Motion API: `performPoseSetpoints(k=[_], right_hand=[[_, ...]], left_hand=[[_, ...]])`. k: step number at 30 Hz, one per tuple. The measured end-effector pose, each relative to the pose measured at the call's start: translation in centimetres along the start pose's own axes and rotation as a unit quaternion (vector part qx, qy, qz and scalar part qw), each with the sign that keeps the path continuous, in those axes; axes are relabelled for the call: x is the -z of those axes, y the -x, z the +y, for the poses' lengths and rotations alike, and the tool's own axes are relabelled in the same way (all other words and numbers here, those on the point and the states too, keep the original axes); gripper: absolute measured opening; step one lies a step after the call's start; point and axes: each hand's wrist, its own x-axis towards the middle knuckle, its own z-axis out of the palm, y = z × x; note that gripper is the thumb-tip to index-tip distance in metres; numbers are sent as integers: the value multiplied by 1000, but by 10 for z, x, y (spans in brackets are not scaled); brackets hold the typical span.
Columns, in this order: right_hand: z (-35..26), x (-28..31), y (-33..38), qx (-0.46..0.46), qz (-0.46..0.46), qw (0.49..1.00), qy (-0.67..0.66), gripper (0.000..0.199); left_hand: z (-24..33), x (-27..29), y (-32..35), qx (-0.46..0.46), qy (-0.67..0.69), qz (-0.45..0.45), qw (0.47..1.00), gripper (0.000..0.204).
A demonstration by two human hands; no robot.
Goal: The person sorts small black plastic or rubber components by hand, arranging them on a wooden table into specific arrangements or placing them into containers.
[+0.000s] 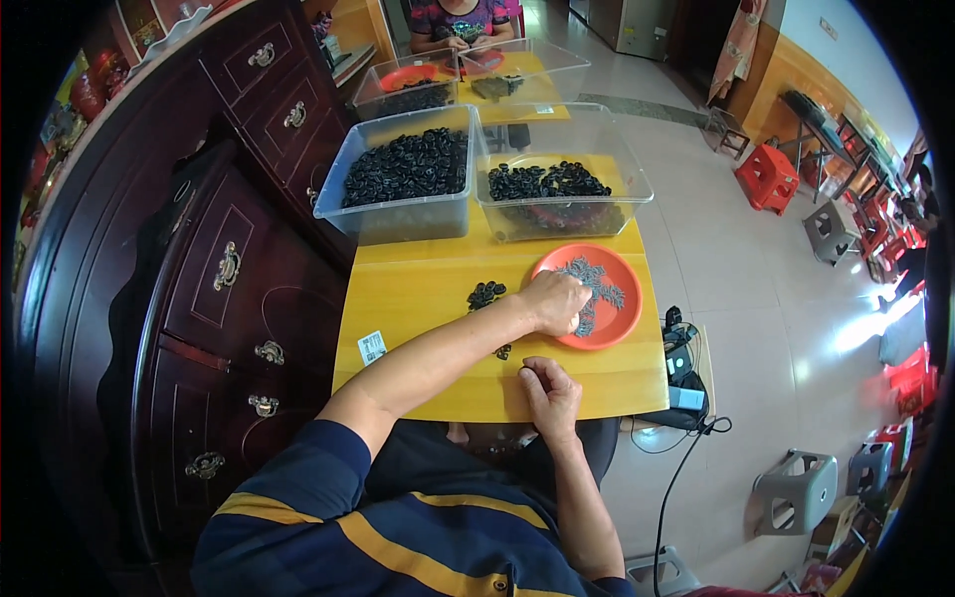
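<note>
My left hand [557, 301] reaches across to an orange-red round plate [625, 325]. Its fingers are bent down and drawn together at the small grey metal-looking pieces [603, 291] on the plate; what sits between the fingertips is hidden. Close to the table's front edge, my right hand [552, 395] rests with its fingers curled in and the thumb against them. Anything inside it is too small or covered to make out. A small heap of black ring-like parts [485, 295] lies left of my left wrist, and a few more black parts [503, 352] lie below that forearm.
Behind the plate stand a bluish bin [398, 219] full of black parts and a clear bin [567, 221] partly filled with them. A white label [371, 347] lies on the yellow table [418, 289]. A dark wood cabinet [239, 269] borders the left; another person [461, 25] sits beyond.
</note>
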Motion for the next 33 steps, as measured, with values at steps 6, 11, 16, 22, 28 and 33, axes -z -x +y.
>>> performPoseSetpoints(k=[6,11,16,22,28,33], right_hand=[[8,2,0,-70,-37,997,-22,11],[7,1,-4,-60,-3,997,-55,7],[2,-7,5,-150,-59,974,-157,6],[-9,-23,14,-207,-127,938,-247,6],[-13,-27,16,-223,-137,916,-305,8],[-14,-20,16,-241,-141,909,-310,8]], left_hand=[[10,30,44,-12,213,177,961,9],[18,29,106,56,311,193,929,9],[25,18,163,145,421,174,878,6],[35,10,196,185,463,205,843,6],[43,7,192,195,455,245,834,4],[43,5,189,178,455,244,838,5]])
